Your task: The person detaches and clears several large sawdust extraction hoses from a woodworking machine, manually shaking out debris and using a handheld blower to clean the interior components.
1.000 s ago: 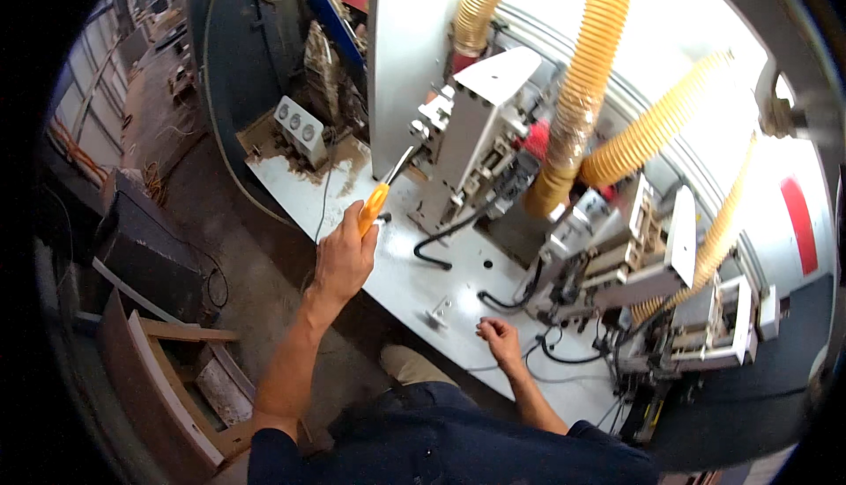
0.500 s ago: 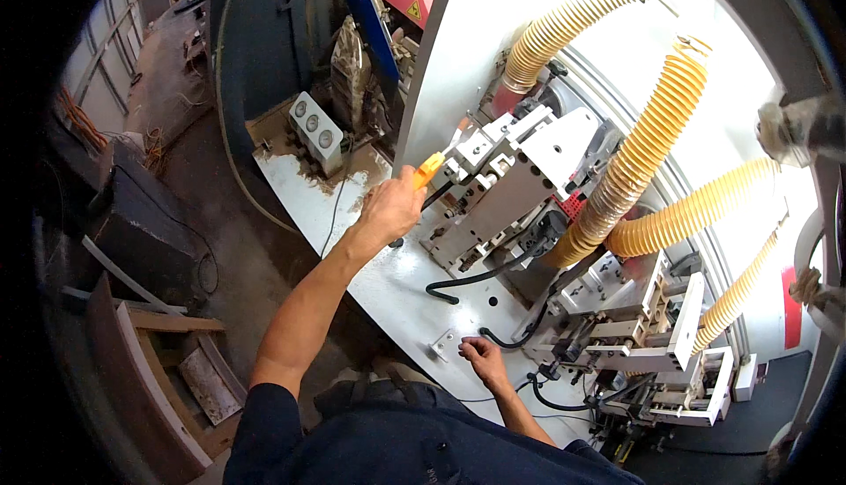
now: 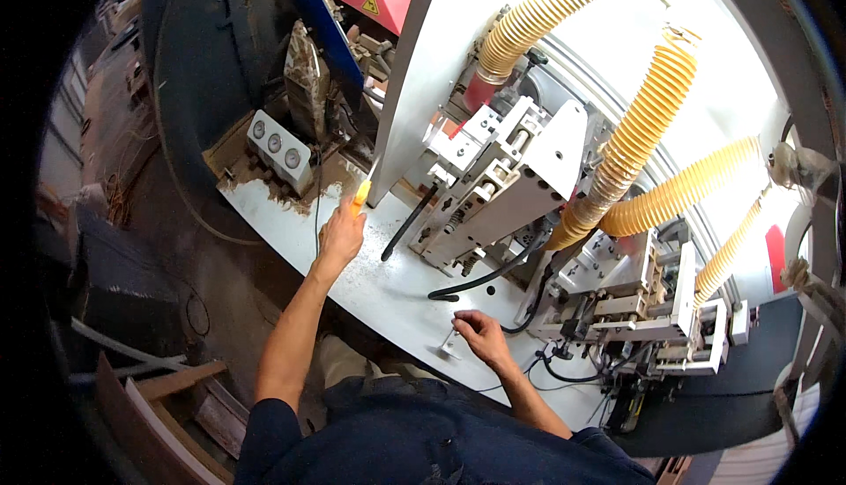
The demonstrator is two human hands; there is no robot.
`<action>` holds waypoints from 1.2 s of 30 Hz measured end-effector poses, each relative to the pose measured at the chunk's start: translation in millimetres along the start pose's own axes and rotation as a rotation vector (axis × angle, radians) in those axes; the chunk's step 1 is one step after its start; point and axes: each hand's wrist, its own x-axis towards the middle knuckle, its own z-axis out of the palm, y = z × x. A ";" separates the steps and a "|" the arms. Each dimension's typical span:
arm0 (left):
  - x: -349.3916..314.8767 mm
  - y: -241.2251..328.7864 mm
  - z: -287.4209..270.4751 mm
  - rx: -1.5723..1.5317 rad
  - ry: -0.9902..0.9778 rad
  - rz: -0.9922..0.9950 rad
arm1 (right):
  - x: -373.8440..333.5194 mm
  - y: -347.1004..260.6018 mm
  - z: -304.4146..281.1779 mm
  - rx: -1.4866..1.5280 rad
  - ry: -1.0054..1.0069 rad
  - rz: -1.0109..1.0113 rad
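Farther from the machine now, left grip holds yellow-handled tool; right grip unclear.

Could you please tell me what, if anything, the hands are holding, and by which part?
The left hand grips a yellow-handled tool by its handle. Whether the right hand holds the small metal piece near its fingertips cannot be told.

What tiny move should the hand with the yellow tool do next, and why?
Maybe ease the yellow-handled tool a little away from the upright panel. The left hand grips its handle, and the blade points up close beside the panel's lower edge in this view, so it could bump there.
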 end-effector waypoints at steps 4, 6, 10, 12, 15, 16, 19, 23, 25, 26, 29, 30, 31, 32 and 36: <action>19.8 -73.4 25.0 0.112 -0.121 -0.134 | 36.7 -103.5 28.2 0.024 0.101 -0.307; 30.1 -109.6 42.0 0.144 -0.199 -0.202 | 69.7 -171.0 41.4 0.131 0.271 -0.441; 45.3 -155.9 70.5 0.138 -0.318 -0.290 | 185.6 -249.6 26.8 0.232 0.668 -0.585; 51.0 -169.2 78.0 0.135 -0.357 -0.326 | 239.3 -282.8 -2.8 0.383 0.675 -0.480; 56.4 -183.7 92.8 0.133 -0.383 -0.356 | 328.6 -283.7 -51.5 0.149 1.070 -0.445; 58.3 -185.8 95.5 0.131 -0.387 -0.363 | 351.5 -273.1 -63.8 0.054 1.201 -0.416; 61.9 -192.8 95.9 0.138 -0.398 -0.406 | 373.1 -284.6 -75.2 -0.053 1.196 -0.323; 67.7 -196.4 99.8 0.193 -0.433 -0.403 | 410.3 -268.7 -102.6 -0.041 1.072 -0.311; 68.9 -200.2 99.1 0.227 -0.443 -0.402 | 410.5 -289.3 -78.8 -0.135 1.161 -0.140; 69.4 -196.6 102.1 0.238 -0.453 -0.388 | 408.0 -292.7 -78.6 -0.130 1.210 -0.114; 65.8 -198.9 113.2 0.282 -0.420 -0.362 | 409.4 -300.3 -78.8 -0.132 1.230 -0.115; 65.0 -196.7 114.8 0.288 -0.422 -0.354 | 408.2 -299.2 -81.1 -0.139 1.228 -0.125; 64.1 -195.3 115.5 0.293 -0.424 -0.347 | 406.6 -298.1 -82.5 -0.146 1.224 -0.137; 63.3 -194.5 115.2 0.299 -0.424 -0.341 | 404.9 -297.0 -83.2 -0.153 1.220 -0.148; 63.7 -197.6 114.4 0.304 -0.430 -0.300 | 406.2 -297.0 -87.7 -0.166 1.209 -0.118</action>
